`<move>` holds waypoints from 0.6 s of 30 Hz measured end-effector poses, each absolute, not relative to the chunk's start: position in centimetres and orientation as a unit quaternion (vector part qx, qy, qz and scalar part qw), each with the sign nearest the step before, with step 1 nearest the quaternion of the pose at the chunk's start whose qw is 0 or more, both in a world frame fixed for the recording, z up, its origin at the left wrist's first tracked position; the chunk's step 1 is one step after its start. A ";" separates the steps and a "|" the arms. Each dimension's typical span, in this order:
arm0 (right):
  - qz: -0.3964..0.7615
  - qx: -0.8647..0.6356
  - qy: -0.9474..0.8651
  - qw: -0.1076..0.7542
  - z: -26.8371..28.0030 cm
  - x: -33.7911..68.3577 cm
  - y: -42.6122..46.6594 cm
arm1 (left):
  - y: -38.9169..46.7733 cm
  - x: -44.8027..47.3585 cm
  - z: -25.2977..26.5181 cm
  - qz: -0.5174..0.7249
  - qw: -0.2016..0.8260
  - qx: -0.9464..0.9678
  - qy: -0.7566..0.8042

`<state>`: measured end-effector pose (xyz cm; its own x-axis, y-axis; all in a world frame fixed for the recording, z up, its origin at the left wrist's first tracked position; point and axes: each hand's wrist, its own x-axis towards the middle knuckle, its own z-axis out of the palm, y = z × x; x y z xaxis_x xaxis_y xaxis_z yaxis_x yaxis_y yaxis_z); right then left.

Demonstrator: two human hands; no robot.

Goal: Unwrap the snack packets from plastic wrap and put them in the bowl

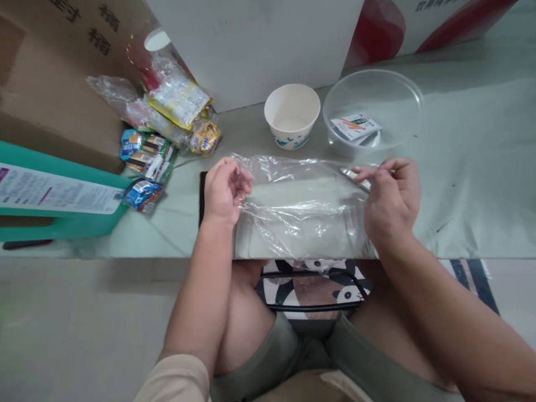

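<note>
A clear plastic bag (295, 220) is spread flat on the pale green cloth near the table's front edge. At its left upper side, my left hand (226, 190) is closed, with the bag's edge pinched between its fingers. My right hand (391, 198) is closed round a slim, shiny metal tool (352, 178) with a pointed tip. That tip points left, over the bag's upper right corner. The tool's other end is hidden in my hand, so its exact kind cannot be told.
Behind the bag stand a white paper bowl (292, 117) and a clear plastic tub (372, 120) holding a printed packet (355, 127). Snack packets (180, 97) lie at left beside a cardboard box (50, 95) and a green container (62, 190). A dark-edged flat object (202, 195) lies by my left wrist.
</note>
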<state>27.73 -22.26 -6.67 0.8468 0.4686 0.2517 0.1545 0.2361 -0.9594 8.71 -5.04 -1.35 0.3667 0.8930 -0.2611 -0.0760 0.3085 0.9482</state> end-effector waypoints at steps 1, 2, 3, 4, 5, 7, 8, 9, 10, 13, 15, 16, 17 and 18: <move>0.097 -0.610 -0.244 0.748 -6.6 27.9 -22.5 | -5.1 8.7 -1.5 0.361 0.670 0.478 0.439; 0.088 -0.615 -0.228 0.750 -6.5 28.1 -22.6 | -5.2 8.7 -1.7 0.363 0.658 0.486 0.446; 0.079 -0.624 -0.209 0.749 -6.5 28.4 -22.8 | -5.2 8.8 -1.8 0.364 0.645 0.496 0.454; 0.071 -0.632 -0.191 0.747 -6.5 28.7 -22.9 | -5.3 8.8 -1.9 0.365 0.630 0.508 0.460; 0.061 -0.640 -0.175 0.746 -6.6 29.0 -23.0 | -5.3 8.8 -2.0 0.365 0.617 0.522 0.462; 0.046 -0.649 -0.163 0.742 -6.9 29.6 -23.0 | -5.3 8.8 -2.4 0.359 0.599 0.557 0.449; 0.041 -0.651 -0.166 0.740 -7.1 29.9 -23.1 | -5.2 8.7 -2.5 0.351 0.597 0.575 0.435; 0.040 -0.653 -0.172 0.736 -7.2 30.1 -23.1 | -5.1 8.7 -2.8 0.338 0.599 0.593 0.419; 0.039 -0.656 -0.177 0.732 -7.3 30.2 -23.1 | -5.0 8.6 -3.0 0.321 0.603 0.610 0.401; 0.041 -0.668 -0.192 0.718 -7.3 30.3 -23.2 | -4.8 8.4 -3.4 0.271 0.613 0.651 0.355; 0.045 -0.672 -0.196 0.713 -7.0 30.2 -23.2 | -4.7 8.3 -3.6 0.257 0.600 0.674 0.347; 0.046 -0.673 -0.196 0.711 -7.0 30.1 -23.3 | -4.8 8.4 -3.7 0.255 0.586 0.685 0.349; 0.045 -0.674 -0.196 0.710 -6.9 30.1 -23.4 | -4.8 8.4 -3.7 0.256 0.570 0.696 0.354; 0.045 -0.675 -0.196 0.710 -6.9 30.1 -23.4 | -4.8 8.5 -3.7 0.257 0.556 0.705 0.357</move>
<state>30.13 -23.44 -6.90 0.9187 0.3291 0.2181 0.2015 0.0842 -0.9759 8.48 -4.81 -3.71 0.6120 0.7901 -0.0348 0.2172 -0.1256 0.9680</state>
